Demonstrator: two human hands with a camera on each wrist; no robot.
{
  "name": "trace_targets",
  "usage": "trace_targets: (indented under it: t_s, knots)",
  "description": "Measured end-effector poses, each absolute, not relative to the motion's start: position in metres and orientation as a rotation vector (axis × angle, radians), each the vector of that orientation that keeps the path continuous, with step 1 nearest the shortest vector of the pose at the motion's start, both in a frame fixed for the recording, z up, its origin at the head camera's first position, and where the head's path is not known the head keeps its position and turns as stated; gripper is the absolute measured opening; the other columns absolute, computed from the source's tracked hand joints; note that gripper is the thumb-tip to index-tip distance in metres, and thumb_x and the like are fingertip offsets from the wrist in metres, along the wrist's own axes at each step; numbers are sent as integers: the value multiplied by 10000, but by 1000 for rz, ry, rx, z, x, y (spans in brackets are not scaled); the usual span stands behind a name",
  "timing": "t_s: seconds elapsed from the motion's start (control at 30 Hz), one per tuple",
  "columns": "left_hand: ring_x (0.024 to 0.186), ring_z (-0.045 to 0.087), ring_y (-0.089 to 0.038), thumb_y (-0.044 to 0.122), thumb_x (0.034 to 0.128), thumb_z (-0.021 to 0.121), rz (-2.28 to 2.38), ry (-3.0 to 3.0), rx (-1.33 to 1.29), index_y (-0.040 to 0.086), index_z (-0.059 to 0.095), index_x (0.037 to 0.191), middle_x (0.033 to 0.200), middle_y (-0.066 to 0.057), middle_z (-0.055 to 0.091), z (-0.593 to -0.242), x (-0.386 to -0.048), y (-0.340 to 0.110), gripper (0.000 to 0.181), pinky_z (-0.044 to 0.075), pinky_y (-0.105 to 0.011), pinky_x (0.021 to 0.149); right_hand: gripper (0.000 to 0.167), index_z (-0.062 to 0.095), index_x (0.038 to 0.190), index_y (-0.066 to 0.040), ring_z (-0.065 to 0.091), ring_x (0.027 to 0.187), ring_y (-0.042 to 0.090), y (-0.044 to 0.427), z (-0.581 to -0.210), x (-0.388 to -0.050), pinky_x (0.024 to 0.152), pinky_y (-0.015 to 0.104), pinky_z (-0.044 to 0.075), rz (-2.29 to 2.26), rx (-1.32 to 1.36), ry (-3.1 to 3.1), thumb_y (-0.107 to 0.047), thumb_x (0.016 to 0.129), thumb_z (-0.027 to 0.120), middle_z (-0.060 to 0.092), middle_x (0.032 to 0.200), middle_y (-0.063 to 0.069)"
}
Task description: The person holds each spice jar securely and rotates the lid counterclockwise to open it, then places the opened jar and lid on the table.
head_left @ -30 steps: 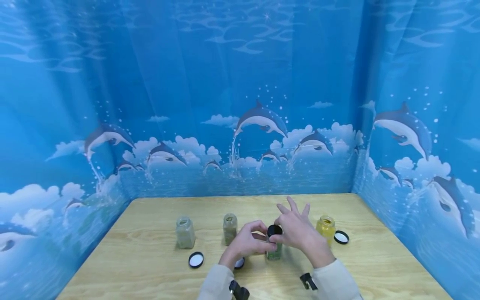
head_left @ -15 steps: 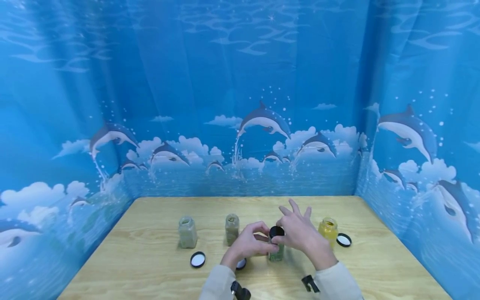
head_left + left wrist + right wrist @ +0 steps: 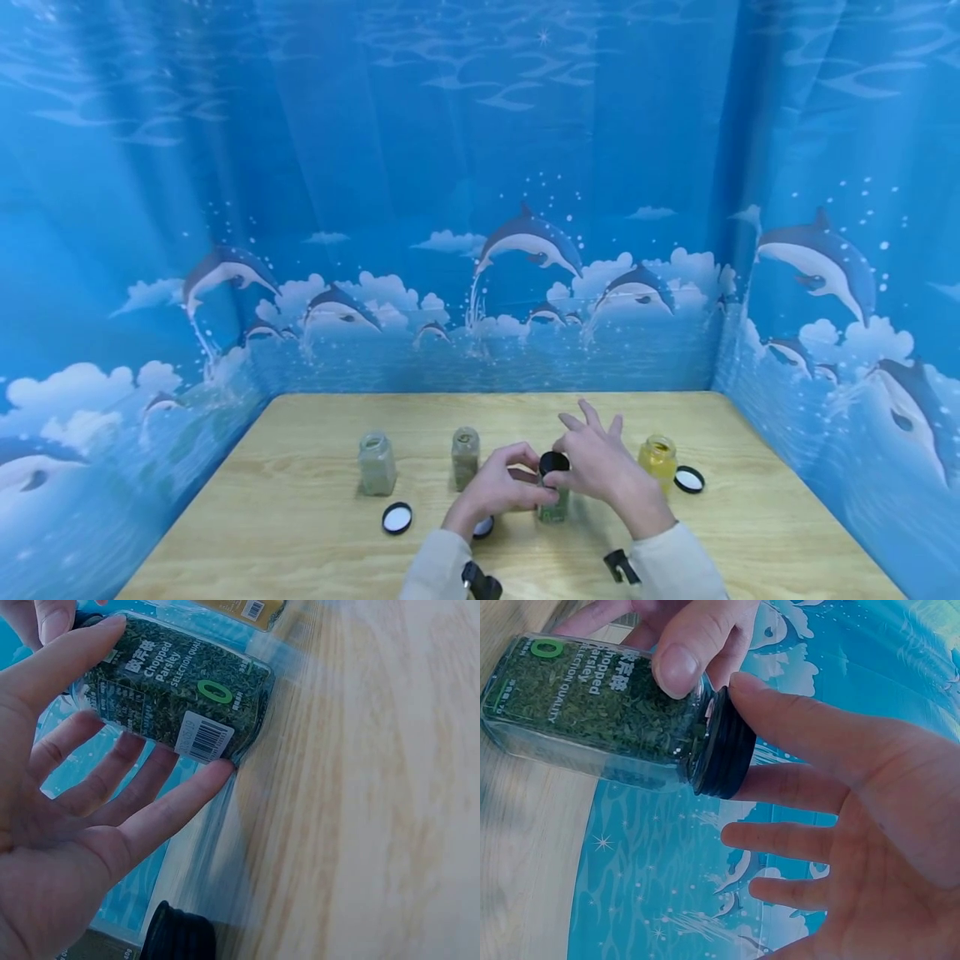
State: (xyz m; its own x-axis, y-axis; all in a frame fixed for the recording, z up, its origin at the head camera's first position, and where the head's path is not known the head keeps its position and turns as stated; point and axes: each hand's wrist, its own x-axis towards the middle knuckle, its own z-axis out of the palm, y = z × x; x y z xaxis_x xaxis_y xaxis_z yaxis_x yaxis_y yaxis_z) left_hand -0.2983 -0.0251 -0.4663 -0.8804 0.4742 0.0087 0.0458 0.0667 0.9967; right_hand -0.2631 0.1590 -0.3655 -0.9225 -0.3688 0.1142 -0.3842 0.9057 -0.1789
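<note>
A glass jar of chopped parsley (image 3: 172,686) stands on the table, its black lid (image 3: 726,746) on top. My left hand (image 3: 504,483) holds the jar's body, thumb on the near side and fingertips against the other sides. With thumb and index finger my right hand (image 3: 603,465) pinches the lid, while its other fingers stick out straight. In the right wrist view the left thumb (image 3: 679,671) presses on the glass just below the lid.
An uncapped yellow jar (image 3: 657,462) stands right, beside an upturned lid (image 3: 689,479). Left are an uncapped brownish jar (image 3: 465,458) and a pale greenish jar (image 3: 377,465). Another upturned lid (image 3: 397,518) lies in front; one more lid (image 3: 483,527) is partly behind the left wrist.
The head view has shifted slightly. Both hands keep their places on the jar and its lid, with no clear movement between them.
</note>
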Motion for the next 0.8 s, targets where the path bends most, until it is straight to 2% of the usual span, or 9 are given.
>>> trace_targets:
  t_s: [0.8]
  knots:
    - [974,749,-198,87,827,852,1901,1969,552,32,630,1051,1076,-40,681,-466,-299,-26,321,631,-308,684,318,806,1018,-133,278,1501,555,159,-368,-262,1035,932,187,340,591,-2964,-375,821,867,563,1478,241]
